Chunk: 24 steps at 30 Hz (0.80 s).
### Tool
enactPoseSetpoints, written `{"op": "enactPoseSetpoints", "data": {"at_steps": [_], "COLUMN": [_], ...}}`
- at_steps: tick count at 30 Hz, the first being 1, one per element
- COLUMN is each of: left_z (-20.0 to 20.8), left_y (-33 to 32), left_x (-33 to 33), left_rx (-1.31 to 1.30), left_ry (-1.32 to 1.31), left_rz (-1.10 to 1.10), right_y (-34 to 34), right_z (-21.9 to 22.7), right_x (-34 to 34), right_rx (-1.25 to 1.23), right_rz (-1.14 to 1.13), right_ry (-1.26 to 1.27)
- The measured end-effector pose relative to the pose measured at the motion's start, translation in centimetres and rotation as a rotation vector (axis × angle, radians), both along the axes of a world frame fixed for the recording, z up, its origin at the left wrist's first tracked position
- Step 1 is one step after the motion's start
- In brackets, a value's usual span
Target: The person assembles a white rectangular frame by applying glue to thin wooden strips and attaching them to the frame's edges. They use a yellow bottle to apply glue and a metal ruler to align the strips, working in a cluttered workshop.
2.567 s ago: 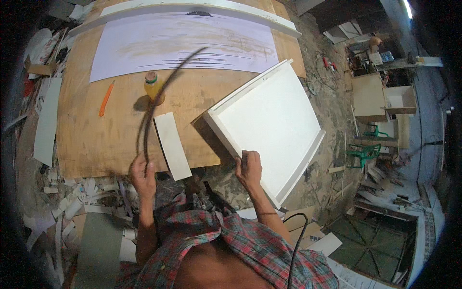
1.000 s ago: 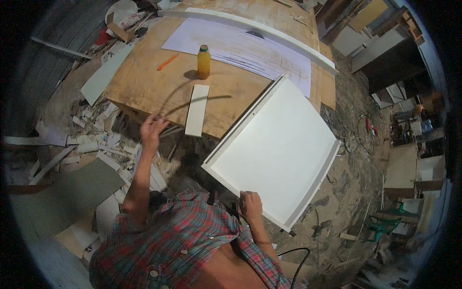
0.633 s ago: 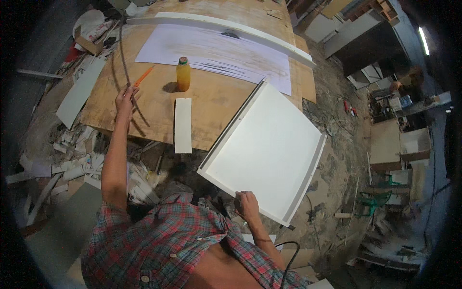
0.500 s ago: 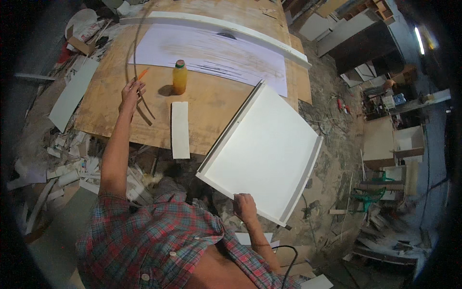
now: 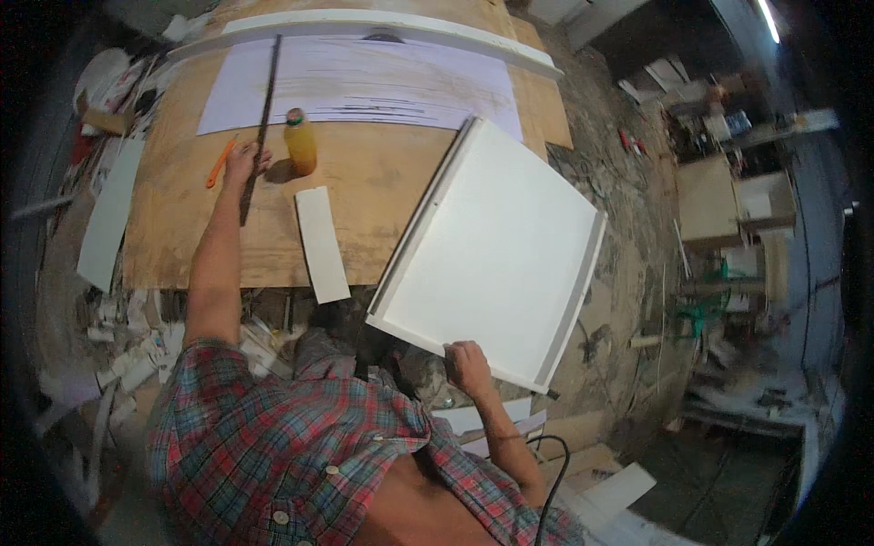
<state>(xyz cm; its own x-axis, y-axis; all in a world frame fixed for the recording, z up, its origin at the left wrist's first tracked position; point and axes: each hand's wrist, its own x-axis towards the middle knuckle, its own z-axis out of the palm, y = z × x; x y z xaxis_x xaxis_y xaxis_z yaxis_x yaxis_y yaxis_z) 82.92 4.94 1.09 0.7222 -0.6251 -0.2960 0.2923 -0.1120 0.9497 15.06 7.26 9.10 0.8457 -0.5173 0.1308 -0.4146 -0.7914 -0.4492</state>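
Observation:
My left hand [image 5: 244, 161] reaches out over the wooden table, fingers closed round a long, thin dark strip [image 5: 267, 100]. That strip points away from me, its far end over a pale lilac sheet. Just left of the hand is an orange utility knife [image 5: 218, 164], which appears to lie on the tabletop. To the right stands a bottle of yellow liquid [image 5: 300, 148]. My right hand [image 5: 468, 366] is curled over the near edge of a large white panel with raised rims [image 5: 496, 255]. The panel sits tilted at the table's right corner; what bears its weight is hidden.
The dark-streaked lilac sheet [image 5: 437, 82] and a long white board [image 5: 437, 33] lie across the table [image 5: 182, 241]. A short white board [image 5: 320, 246] overhangs its near edge. Offcuts [image 5: 137, 364] litter the floor at left. A black cable [image 5: 557, 446] loops beside my right arm.
My left hand has shifted rightward relative to the knife, uncovering more of it. The strip now looks straighter and stands closer to the bottle. My right hand stays on the panel's edge; the view has shifted.

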Motion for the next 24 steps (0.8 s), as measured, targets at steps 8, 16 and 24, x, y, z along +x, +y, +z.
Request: {"op": "enactPoseSetpoints", "data": {"at_steps": [8,16,24], "left_z": [1.7,4.1,7.8], "left_y": [1.3,7.0,13.1], "left_x": [2.4,0.9,-23.4], "left_rx": [0.522,0.570,0.418], "left_ry": [-0.876,-0.924,-0.725], "left_rz": [-0.248,-0.136,0.109], "right_y": [-1.0,-1.5,0.0], "right_z": [-0.3,1.0,2.2], "right_x": [-1.6,-0.4,0.2], "right_rx": [0.071,0.099,0.122], "right_rz": [-0.016,0.009,-0.178], "right_ry": [0.035,0.105,0.147]}}
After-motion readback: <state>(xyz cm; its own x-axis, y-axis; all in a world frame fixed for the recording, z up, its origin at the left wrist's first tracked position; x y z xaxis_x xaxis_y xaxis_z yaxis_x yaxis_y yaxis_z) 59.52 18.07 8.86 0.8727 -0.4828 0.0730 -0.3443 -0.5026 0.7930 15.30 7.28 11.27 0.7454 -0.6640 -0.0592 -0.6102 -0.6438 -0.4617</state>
